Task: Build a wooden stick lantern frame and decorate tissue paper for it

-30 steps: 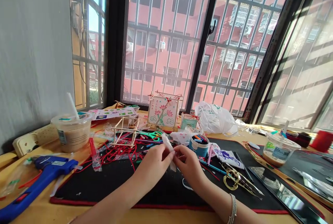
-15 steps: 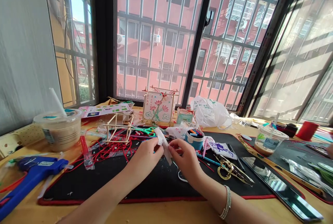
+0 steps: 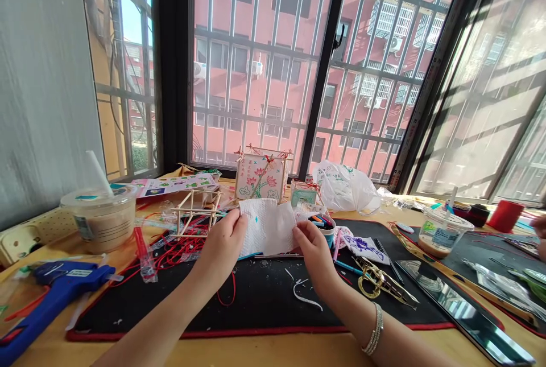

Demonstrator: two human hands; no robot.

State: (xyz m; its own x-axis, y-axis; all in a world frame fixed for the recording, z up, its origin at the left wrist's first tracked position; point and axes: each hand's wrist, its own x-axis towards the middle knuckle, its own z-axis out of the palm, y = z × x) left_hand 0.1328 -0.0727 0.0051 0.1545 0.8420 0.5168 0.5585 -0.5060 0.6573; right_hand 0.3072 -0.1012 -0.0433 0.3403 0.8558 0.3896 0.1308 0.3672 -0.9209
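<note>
Left hand and right hand pinch a paper tissue by opposite edges; likely soft, light, tearable, best held there.

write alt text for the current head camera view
A person's left hand and right hand hold a white, tissue-like sheet spread between them above a black mat. Red cord, a stick frame and a blue glue gun are to the left, gold-handled scissors to the right.

A sunlit barred window stands beside a grey wall.
</note>
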